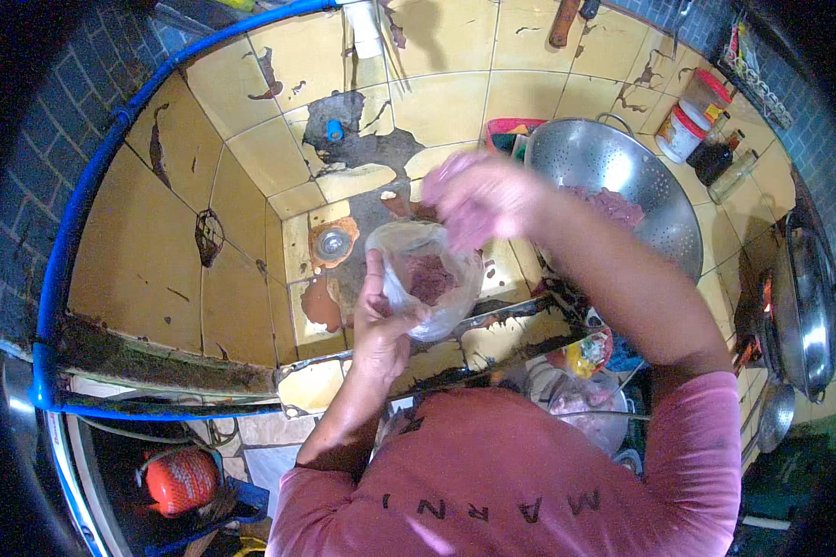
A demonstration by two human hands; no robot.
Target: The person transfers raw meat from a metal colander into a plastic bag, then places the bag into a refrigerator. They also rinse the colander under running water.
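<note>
My left hand grips the side of a clear plastic bag, thumb and fingers around it. The bag's mouth is spread, and dark red raw meat lies inside. Over the bag's upper right edge is my right hand, blurred by motion. Pinkish shapes show at its fingers; whether they are meat is unclear. Beyond my right forearm a large perforated metal colander rests on the tiled counter, with sliced raw meat in it, partly covered by the arm.
Beneath the bag is a yellow-tiled sink basin with a metal drain. A blue pipe curves along the left rim. At right stand red-lidded tubs, bottles and a metal wok beside flames. A knife handle lies at the back.
</note>
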